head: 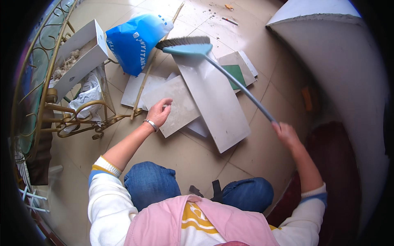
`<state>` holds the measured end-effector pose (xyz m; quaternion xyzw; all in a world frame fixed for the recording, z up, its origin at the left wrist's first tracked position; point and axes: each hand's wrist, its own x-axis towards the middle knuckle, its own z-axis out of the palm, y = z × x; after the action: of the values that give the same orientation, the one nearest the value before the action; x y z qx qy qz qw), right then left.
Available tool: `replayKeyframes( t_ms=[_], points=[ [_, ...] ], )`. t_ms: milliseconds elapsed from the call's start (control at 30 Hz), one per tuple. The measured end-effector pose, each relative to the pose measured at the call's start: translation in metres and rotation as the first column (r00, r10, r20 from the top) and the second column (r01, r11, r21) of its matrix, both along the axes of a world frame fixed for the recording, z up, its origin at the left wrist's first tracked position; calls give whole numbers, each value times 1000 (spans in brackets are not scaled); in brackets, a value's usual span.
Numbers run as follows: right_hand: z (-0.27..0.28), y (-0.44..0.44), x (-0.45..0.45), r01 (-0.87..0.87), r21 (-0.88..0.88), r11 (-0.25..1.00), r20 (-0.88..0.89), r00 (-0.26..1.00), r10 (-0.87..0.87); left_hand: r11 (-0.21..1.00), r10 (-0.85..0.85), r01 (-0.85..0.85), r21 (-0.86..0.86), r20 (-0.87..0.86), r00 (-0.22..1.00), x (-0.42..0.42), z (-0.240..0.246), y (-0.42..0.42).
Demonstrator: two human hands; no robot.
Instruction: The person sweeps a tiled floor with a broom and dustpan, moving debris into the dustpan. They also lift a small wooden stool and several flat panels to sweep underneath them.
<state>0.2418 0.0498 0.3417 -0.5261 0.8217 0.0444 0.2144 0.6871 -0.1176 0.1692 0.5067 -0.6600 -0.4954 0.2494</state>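
Note:
My right hand point(287, 135) grips the end of the grey handle of a broom point(240, 84). Its teal head point(189, 49) lies over the far end of a long pale panel point(215, 104), with dark bristles facing away from me. My left hand point(159, 113), loosely curled, is over a stained grey board point(175, 104); no held object can be made out in it. The long panel rests across this board and other flat pieces. A smaller green piece point(235, 75) shows to the right, partly covered by the handle.
A blue plastic bag point(135, 43) stands beyond the boards, beside a thin pole point(146, 78). At left, a gold metal rack point(101, 120) holds a white box point(81, 66) with debris inside. Crumbs and a marker-like stick point(230, 21) lie on the tiles. A pale curved structure point(332, 55) rises at right.

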Motion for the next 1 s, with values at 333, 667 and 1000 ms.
replayKeyframes(
  t_ms=[333,667,1000],
  points=[
    [65,444,13,498,602,625,-263,862,-433,943,-138,109,-315,-72,988,-47,15,-43],
    [116,538,66,625,438,645,-552,754,-355,918,-116,139,-370,83,990,-58,-14,-46],
    [35,560,71,792,210,573,-287,611,-738,986,-133,107,128,214,968,-44,-51,-46]
  ],
)
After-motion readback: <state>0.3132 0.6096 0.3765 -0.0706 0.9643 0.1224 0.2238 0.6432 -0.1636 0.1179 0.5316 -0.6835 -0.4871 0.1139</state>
